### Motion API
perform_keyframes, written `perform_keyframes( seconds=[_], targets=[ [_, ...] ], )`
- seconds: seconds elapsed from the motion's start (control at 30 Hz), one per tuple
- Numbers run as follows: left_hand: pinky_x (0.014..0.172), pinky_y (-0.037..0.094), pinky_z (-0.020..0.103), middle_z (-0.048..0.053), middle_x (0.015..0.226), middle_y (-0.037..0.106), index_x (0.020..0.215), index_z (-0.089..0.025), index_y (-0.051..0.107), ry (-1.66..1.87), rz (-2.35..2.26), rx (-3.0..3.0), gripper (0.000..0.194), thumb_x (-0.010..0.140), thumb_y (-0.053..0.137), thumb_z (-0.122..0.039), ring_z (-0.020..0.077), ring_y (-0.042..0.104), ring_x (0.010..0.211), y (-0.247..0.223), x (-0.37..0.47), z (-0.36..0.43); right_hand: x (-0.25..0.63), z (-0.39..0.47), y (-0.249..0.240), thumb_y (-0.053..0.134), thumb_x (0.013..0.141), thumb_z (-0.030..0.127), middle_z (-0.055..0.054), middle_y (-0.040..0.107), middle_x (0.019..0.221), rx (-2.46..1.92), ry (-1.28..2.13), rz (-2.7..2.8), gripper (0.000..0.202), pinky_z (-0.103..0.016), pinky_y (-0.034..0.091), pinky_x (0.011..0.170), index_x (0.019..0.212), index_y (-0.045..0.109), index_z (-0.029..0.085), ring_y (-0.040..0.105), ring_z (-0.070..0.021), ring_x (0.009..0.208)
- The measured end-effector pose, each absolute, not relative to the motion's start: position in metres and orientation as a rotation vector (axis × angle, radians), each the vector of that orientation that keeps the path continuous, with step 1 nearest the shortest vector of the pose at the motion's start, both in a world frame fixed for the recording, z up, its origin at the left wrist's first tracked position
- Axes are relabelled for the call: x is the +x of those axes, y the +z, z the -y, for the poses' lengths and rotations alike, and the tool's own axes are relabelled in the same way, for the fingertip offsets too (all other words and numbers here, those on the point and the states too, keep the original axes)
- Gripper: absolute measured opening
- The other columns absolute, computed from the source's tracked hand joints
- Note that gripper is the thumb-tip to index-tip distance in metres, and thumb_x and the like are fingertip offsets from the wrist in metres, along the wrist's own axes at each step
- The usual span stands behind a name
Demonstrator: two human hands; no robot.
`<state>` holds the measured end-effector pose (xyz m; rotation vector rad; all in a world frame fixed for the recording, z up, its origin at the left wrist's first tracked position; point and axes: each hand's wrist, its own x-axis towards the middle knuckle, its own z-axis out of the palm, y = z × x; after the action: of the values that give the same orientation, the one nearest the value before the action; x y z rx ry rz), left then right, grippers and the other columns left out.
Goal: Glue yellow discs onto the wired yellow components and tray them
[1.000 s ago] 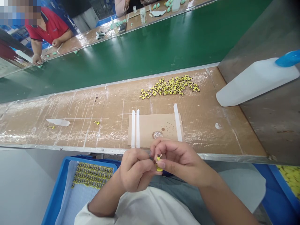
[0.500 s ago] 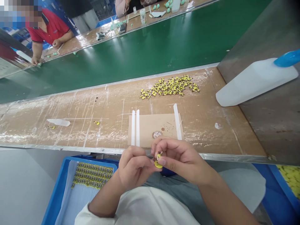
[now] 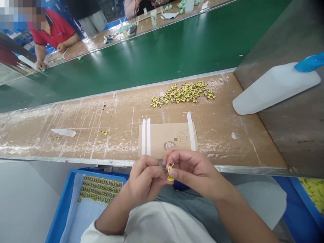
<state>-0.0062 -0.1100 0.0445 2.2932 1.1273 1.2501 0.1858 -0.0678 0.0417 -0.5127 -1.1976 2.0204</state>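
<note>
A small yellow figurine (image 3: 170, 172) with a dark top and a round yellow base is held between my hands, just in front of the bench edge. My right hand (image 3: 193, 172) pinches its body between thumb and fingers. The fingertips of my left hand (image 3: 148, 177) close on the base from the other side. Beyond them lies a cardboard sheet (image 3: 162, 133) with white tape strips and a small round clear item (image 3: 169, 145). A pile of yellow and dark brown pieces (image 3: 184, 92) is spread farther back on the bench.
A white bottle (image 3: 275, 88) with a blue part leans at the right. A blue crate (image 3: 57, 211) with rows of figurines stands lower left. Two figurine pieces lie near a white strip (image 3: 64, 132). Beyond the green belt (image 3: 152, 57), a person in red works.
The figurine and my fingertips have shifted very slightly left, and the figurine's tilt looks a little different. Both hands keep their hold.
</note>
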Motion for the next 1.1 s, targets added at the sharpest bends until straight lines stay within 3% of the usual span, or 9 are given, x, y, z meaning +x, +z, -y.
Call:
perform_keyframes(
  seconds=[0.23,0.43,0.67,1.1],
  targets=[
    [0.059,0.048,0.023,0.001,0.085,0.046,0.094,-0.019,0.060,1.192,-1.047,2.239,0.008,0.088,0.065,-0.017,0.0113,0.050,0.072,0.0442,-0.0088,0.1098,0.1847,0.0697,0.0414,0.065,0.093,0.021,-0.004,0.058,0.093,-0.455,2.112,1.139,0.007,-0.023,0.049,0.070,0.090,0.062,0.016,0.059,-0.0113,0.080],
    [0.064,0.049,0.026,0.003,0.091,0.043,0.101,-0.022,0.058,1.077,-0.947,2.126,0.019,0.085,0.063,-0.012,0.0150,0.049,0.082,0.0423,-0.0101,0.1093,0.1843,0.0702,0.0425,0.064,0.094,0.021,-0.004,0.059,0.092,-0.424,2.159,1.107,0.010,-0.023,0.048,0.067,0.088,0.060,0.014,0.059,-0.0103,0.075],
    [0.066,0.050,0.026,0.002,0.091,0.043,0.092,-0.024,0.059,1.060,-0.963,2.018,0.018,0.083,0.067,-0.010,0.0154,0.049,0.084,0.0387,-0.0094,0.1141,0.1835,0.0694,0.0442,0.062,0.095,0.023,-0.005,0.058,0.094,-0.401,2.164,1.112,0.012,-0.024,0.047,0.068,0.088,0.061,0.014,0.059,-0.0105,0.075],
    [0.063,0.047,0.023,0.000,0.084,0.044,0.090,-0.018,0.060,1.190,-1.015,2.137,0.016,0.085,0.073,-0.026,0.0125,0.051,0.077,0.0485,-0.0060,0.1103,0.1843,0.0676,0.0416,0.063,0.094,0.023,-0.005,0.054,0.096,-0.306,2.173,1.107,0.008,-0.024,0.048,0.073,0.092,0.062,0.015,0.054,-0.0120,0.082]
  ],
)
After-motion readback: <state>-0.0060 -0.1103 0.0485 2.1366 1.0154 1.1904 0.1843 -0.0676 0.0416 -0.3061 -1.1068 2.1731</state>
